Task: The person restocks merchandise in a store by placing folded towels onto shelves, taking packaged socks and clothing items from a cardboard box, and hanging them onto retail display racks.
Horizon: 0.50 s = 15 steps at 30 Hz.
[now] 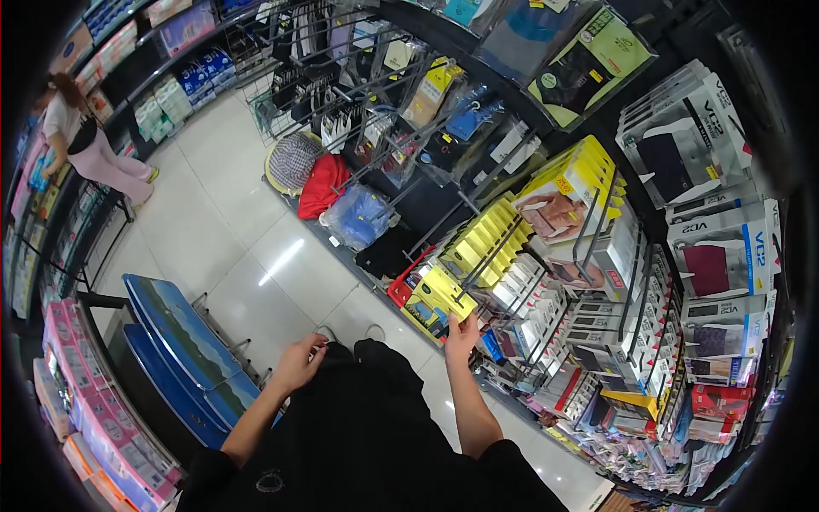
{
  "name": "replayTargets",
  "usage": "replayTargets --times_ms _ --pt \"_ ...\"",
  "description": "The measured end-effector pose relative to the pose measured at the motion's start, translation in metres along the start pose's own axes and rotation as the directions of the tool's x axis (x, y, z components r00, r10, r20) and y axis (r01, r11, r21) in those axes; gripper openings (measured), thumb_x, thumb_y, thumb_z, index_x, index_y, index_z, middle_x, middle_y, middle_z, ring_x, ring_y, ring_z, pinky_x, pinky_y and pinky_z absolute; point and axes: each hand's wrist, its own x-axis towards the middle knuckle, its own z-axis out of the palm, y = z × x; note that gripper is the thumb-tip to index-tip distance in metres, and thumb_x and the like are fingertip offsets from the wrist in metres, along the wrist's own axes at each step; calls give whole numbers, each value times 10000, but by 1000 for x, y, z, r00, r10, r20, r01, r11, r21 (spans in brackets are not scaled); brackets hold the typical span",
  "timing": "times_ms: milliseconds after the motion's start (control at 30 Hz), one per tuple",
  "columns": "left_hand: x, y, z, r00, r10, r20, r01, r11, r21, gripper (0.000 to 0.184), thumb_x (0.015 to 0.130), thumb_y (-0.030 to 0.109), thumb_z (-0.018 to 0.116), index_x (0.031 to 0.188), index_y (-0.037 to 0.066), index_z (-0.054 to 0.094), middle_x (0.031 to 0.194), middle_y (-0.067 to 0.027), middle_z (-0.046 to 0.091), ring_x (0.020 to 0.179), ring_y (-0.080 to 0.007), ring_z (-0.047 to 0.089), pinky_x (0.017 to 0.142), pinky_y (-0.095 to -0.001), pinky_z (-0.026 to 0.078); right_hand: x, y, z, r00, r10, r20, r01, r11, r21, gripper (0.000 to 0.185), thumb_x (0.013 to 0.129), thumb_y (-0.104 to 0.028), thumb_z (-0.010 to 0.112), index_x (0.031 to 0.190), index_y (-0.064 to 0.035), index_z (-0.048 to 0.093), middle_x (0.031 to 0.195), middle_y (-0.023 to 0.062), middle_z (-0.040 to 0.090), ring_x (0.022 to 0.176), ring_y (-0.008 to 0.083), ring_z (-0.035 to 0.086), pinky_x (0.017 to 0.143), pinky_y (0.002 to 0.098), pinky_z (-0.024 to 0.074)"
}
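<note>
My right hand (463,335) pinches the lower corner of a yellow package (442,293) at the front of the hanging rack. The package sits at the end of a metal hook, and a row of similar yellow boxes (488,249) hangs behind it. Low in front of my body, my left hand (299,363) has loosely bent fingers, with nothing visible in them. White boxes with pictures (522,299) hang on hooks just to the right of my right hand.
A red basket (409,277) is by the yellow package. Bagged hats (358,213) lie along the shelf edge. Boxed underwear (708,264) fills the right side. Blue folded boards (183,333) and pink boxes (98,401) stand at left. Another person (90,141) stands far left in the tiled aisle (230,205).
</note>
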Motion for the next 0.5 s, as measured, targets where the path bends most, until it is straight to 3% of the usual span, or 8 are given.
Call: replayTargets --times_ms 100,233,400,500 --pt "6 10 1 1000 0 27 -1 1000 28 211 914 125 586 1102 29 586 950 -154 690 822 -318 674 723 -389 537 -2 3 0 1000 -2 -31 5 994 110 254 903 -53 630 1134 23 556 989 64 630 848 113 588 767 245 465" --pt "16 18 3 999 28 39 -30 999 42 222 911 129 589 1112 35 584 961 -153 689 820 -314 674 723 -393 535 9 8 -9 999 43 -31 -40 995 93 248 921 -51 616 1149 22 555 1028 62 634 894 105 588 792 248 457" --pt "23 21 10 995 11 96 -22 993 115 243 907 148 597 1126 44 584 965 -146 689 816 -298 676 723 -394 533 45 12 5 990 -75 -119 88 990 110 247 931 -66 614 1145 25 531 1016 72 634 897 111 585 795 255 461" --pt "26 30 13 988 5 154 -27 989 143 252 909 160 595 1138 56 582 970 -135 692 815 -296 677 732 -395 532 72 23 11 990 37 -139 -27 997 72 272 946 -88 590 1181 24 512 1029 85 623 914 130 572 817 263 452"
